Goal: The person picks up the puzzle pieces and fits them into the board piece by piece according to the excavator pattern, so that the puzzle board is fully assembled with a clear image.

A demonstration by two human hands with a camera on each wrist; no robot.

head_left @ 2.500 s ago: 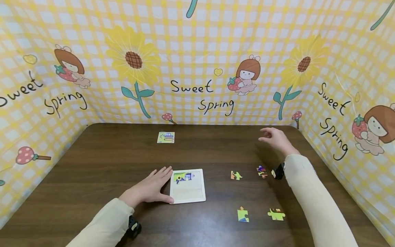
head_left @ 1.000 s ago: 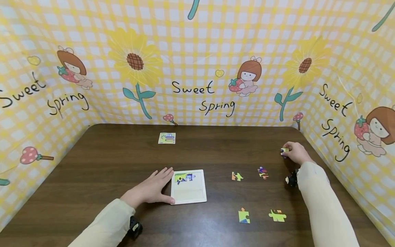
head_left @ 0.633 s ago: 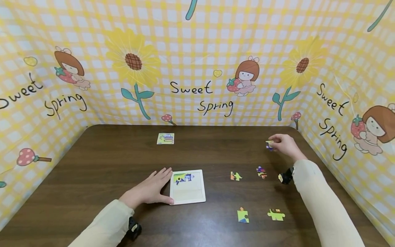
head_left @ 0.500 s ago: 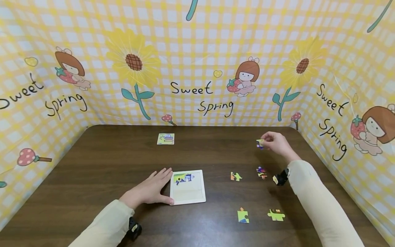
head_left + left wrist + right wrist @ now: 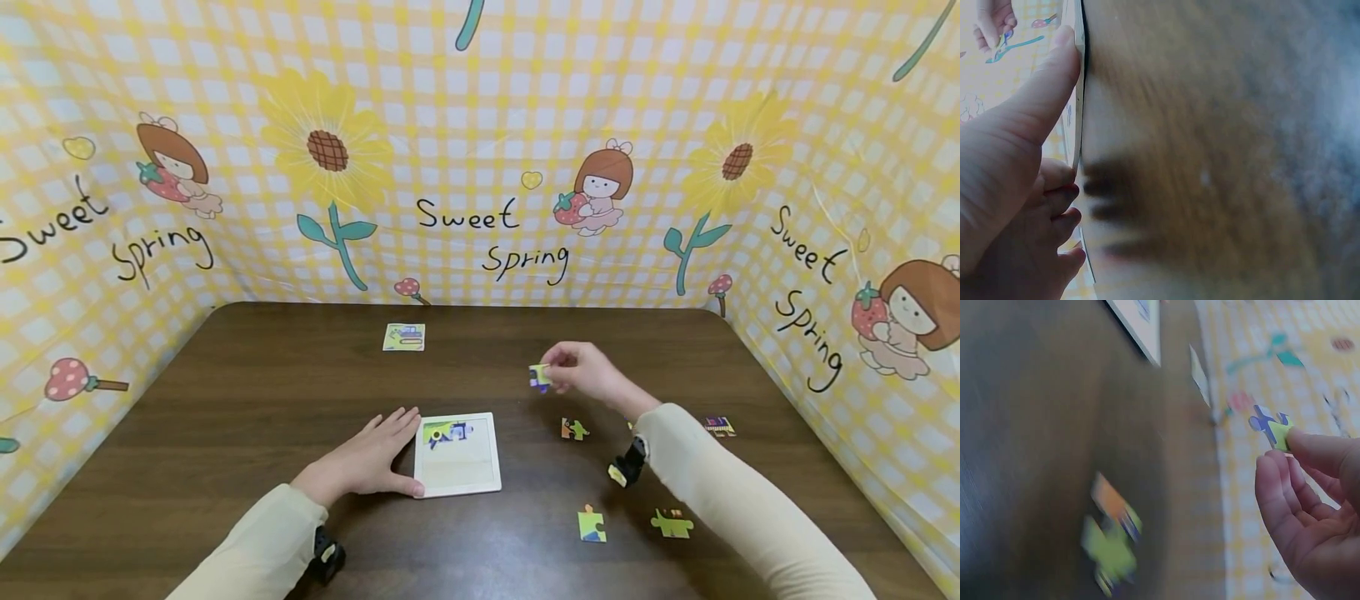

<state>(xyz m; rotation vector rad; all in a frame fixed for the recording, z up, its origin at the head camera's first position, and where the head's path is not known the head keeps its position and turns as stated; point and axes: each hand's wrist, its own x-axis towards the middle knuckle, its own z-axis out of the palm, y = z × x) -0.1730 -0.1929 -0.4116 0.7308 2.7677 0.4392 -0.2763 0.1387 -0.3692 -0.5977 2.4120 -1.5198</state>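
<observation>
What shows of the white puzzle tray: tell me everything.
The white puzzle tray is squarish and shallow, with a raised rim and pale wood-like base. Green and purple puzzle pieces line most of its far side; the near half is bare. It lies flat on the table, the left hand touching its left edge.

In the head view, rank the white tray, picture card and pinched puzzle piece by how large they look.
1. White tray
2. Picture card
3. Pinched puzzle piece, partly covered by the right hand
</observation>
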